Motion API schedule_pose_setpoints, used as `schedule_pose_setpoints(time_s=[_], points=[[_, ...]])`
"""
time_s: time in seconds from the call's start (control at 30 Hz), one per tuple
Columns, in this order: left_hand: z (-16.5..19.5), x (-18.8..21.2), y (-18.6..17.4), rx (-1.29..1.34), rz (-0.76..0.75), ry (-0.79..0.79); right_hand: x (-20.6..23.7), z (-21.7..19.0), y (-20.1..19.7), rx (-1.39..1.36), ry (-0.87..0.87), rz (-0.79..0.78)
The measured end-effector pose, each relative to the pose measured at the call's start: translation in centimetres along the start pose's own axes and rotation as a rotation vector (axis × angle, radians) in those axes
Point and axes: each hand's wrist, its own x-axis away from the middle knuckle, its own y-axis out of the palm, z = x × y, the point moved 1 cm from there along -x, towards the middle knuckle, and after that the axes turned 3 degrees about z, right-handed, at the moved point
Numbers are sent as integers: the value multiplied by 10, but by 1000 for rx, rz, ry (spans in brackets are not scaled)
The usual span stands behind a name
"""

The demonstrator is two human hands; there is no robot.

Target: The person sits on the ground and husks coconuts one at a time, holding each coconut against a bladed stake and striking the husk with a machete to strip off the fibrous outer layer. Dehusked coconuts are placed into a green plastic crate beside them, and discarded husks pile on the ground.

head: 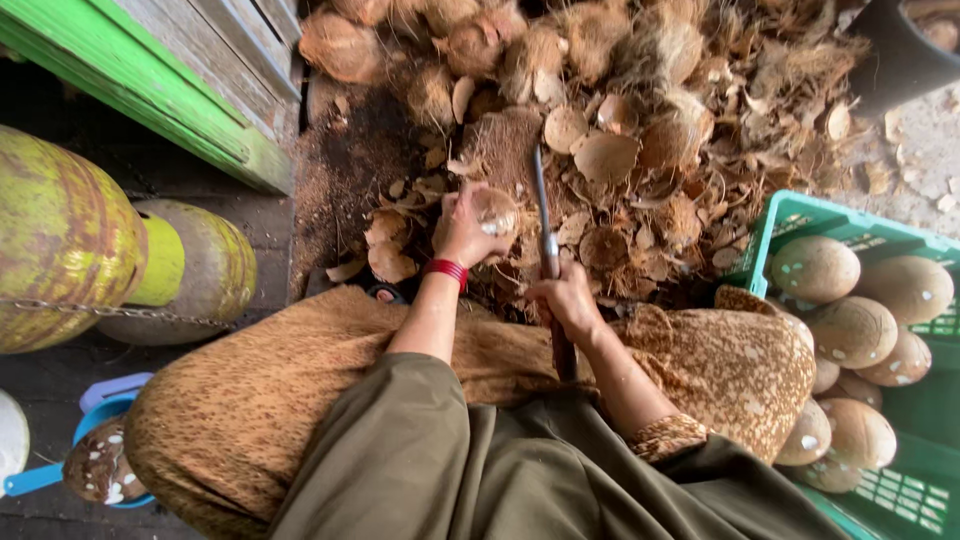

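Lap; left hand [462, 235] grips coconut [494, 210].

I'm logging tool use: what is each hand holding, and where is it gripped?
The left hand cups a peeled coconut from below. The right hand grips a long knife by its handle, blade pointing up.

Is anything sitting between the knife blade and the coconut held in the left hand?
Nothing visible. The left hand holds the coconut up over the husk pile. The knife, gripped by the right hand, has its blade standing just to the coconut's right, with only open air between them.
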Motion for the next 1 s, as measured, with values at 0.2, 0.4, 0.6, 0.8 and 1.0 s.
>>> schedule_pose_setpoints(time_s=[0.2,0.4,0.6,0.8,1.0], points=[[-1,1,-6,-6,-71,-80,3,14,7,-150,-467,113],[-3,2,-4,27,-30,-12,-25,39,13,-98,256,-124],[-23,5,-12,469,43,186,3,-3,4,-42,121,-63],[-4,-5,-11,103,-53,-64,27,-28,-5,149,-112,16],[0,-9,9,450,-22,78,-1,15,-1,-41,-200,-55]])
